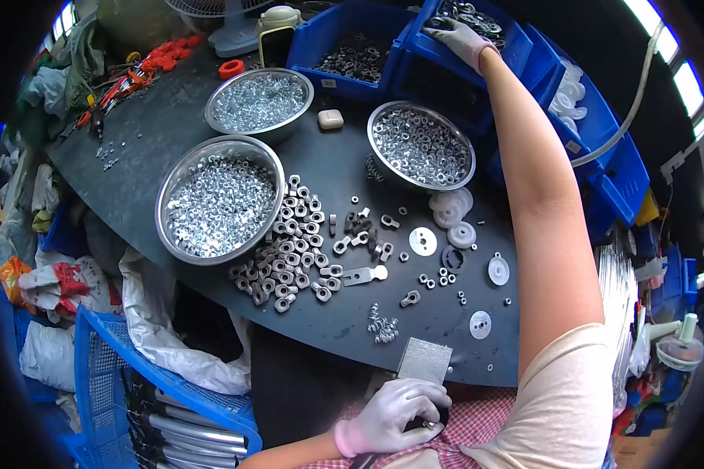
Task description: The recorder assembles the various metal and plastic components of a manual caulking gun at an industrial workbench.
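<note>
My left hand [399, 418], in a white glove with a pink cuff, is closed at the near edge around a small dark part with a shiny metal bit; its kind is unclear. Just beyond it stands a silver block [425, 361]. My right arm stretches to the far right, where my gloved right hand [463, 41] dips into a blue bin [414, 59] of dark metal rings [477, 19]. Its fingers curl at the rings, and what they hold is too small to name. Between the hands lie white plastic discs [462, 234], small springs [383, 327] and loose nuts [443, 277].
Steel bowls hold nuts [220, 205], small fasteners [260, 102] and more nuts [421, 148]. Grey metal links [289, 258] are heaped by the nearest bowl. A white case [330, 119], another blue bin [352, 16], red-handled tools [145, 74] and a blue basket [105, 344] surround the work.
</note>
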The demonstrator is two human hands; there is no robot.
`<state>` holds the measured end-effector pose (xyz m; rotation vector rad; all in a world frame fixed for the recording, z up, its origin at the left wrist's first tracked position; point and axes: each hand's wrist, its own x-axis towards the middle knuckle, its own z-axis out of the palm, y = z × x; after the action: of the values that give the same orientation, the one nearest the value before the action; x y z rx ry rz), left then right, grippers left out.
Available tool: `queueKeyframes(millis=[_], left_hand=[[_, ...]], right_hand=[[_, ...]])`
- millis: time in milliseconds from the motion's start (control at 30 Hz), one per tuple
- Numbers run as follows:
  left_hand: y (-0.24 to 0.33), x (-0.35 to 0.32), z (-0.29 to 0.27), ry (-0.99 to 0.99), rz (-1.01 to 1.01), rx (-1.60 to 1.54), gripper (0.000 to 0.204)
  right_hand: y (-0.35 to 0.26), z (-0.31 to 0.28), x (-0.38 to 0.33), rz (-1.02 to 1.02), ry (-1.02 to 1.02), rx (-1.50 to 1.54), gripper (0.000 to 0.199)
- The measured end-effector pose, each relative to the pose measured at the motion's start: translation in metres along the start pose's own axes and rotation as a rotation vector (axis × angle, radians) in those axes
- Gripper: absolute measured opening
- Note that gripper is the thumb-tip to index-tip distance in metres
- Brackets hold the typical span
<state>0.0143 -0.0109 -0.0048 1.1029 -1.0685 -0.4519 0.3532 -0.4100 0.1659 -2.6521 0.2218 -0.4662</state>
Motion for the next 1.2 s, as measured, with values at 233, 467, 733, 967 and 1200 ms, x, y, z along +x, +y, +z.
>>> queueKeyframes(millis=[233, 467, 733, 967, 1200], left_hand=[[0.001, 0.001, 0.0, 0.003, -0.005, -0.01, 0.018], [0.0, 0.001, 0.001, 0.006, 0.013, 0.012, 0.018], [0.001, -0.002, 0.003, 0.004, -0.026, -0.013, 0.017], [0.0, 0.001, 0.001, 0.01, -0.016, -0.022, 0.016], [-0.003, 0.0, 0.001, 0.005, -0.016, -0.038, 0.016]], right_hand=[[0.02, 0.003, 0.012, -0.003, -0.004, 0.23, 0.044], [0.032, -0.006, 0.016, -0.02, -0.062, 0.247, 0.042], [0.019, 0.0, 0.006, -0.066, -0.01, 0.291, 0.033], [0.027, -0.006, 0.008, -0.101, -0.008, 0.261, 0.025], [0.043, -0.003, 0.02, -0.034, 0.162, 0.254, 0.024]])
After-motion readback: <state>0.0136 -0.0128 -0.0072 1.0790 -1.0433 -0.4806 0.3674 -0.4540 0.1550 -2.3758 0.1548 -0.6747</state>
